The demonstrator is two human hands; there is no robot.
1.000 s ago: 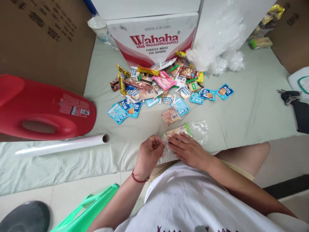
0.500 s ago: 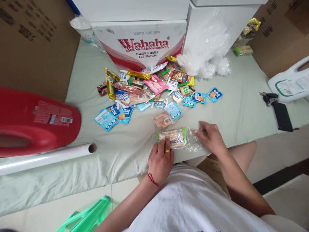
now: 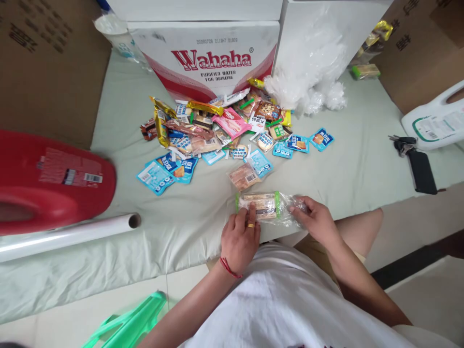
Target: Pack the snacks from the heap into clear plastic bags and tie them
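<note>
Well in front of the white-and-red cardboard Wahaha box, the left hand, its grip unclear, presses fingers onto a rectangular green-ended biscuit packet, while the right hand pinches its crinkled clear plastic bag.

This looks most like a room in a home, though a small shop's back room cannot be ruled out. A pale green cloth, wrinkled and hanging over the front edge, covers the surface. Everyday household goods crowd it: a big red jug, a white bottle, a bunch of keys beside a flat black object, and a heap of wrapped snacks. Brown cardboard stands at the side (a drinking-water carton stands at the back). Below, pale floor tiles show.
</note>
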